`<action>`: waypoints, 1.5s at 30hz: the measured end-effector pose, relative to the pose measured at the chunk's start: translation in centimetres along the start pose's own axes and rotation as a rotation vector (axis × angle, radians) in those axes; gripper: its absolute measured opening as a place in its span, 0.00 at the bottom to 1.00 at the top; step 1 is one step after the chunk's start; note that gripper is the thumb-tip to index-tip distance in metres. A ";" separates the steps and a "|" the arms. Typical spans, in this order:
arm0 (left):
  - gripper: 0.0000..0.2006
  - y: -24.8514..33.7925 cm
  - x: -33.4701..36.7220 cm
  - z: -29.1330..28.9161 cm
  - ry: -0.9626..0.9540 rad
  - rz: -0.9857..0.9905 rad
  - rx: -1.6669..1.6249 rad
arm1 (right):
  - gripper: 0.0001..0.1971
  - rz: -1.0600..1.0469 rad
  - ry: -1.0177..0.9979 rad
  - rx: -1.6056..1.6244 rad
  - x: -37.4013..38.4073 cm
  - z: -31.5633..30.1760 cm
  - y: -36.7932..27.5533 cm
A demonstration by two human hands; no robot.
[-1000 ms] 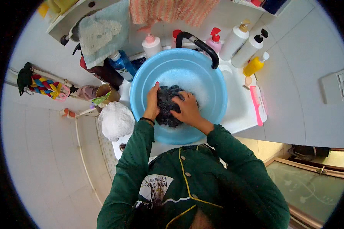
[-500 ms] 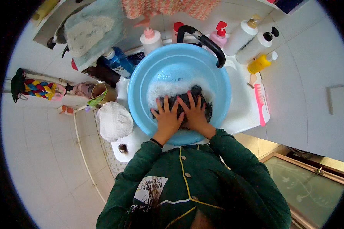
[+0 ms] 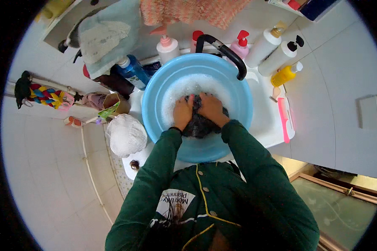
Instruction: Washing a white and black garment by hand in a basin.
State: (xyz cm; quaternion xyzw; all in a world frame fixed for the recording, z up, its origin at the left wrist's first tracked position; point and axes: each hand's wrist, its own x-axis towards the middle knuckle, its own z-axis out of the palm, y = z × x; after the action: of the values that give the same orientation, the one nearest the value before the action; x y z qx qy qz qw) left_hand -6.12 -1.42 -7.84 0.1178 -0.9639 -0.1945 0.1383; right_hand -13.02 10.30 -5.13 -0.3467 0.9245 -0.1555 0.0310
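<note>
Dark cloth [image 3: 200,125], bunched & wet, lies under the fingers of both hands, in a light-blue basin [image 3: 240,108] w/ white suds [image 3: 197,83] just beyond the fingertips. Left hand [image 3: 183,112] & right hand [image 3: 212,108] press on it side by side, fingers bent & close together; tips sink out of sight, so can't tell if they're clamped on it.

Cloth looks soft & floppy, prob. heavy w/ water, slippery b/c of the soap; not fragile. Best hold: the thick bunched part betw. the two hands, w/ whole palms rather than fingertips.

Ahead & right of the right fingers, a black faucet [image 3: 224,48] arches over the rim, so lifting that way could bump it. Farther right: yellow bottle [image 3: 284,76], pink comb [image 3: 284,119]. Left of the left fingers, just outside the basin: white bundle [image 3: 127,134]. Straight ahead, past the rim: pink-topped pump bottle [image 3: 168,49].
</note>
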 end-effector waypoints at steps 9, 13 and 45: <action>0.09 1.2 0.2 -6.9 -0.195 -0.988 -1.736 | 0.35 -0.375 0.099 0.295 -8.7 -6.4 -3.7; 0.10 0.7 -2.1 -6.6 -0.097 -0.447 -1.030 | 0.37 -0.218 0.143 0.606 -9.9 -6.2 -3.2; 0.16 3.1 -1.6 -8.5 -0.267 -0.649 -1.255 | 0.36 -0.271 -0.024 0.276 -10.8 -6.7 -1.1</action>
State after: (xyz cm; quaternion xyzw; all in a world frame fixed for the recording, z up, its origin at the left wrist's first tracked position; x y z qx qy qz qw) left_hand -2.53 -1.10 0.61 0.2717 -0.5956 -0.7560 -0.0039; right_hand -5.28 18.29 1.04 -0.4623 0.8387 -0.2795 0.0683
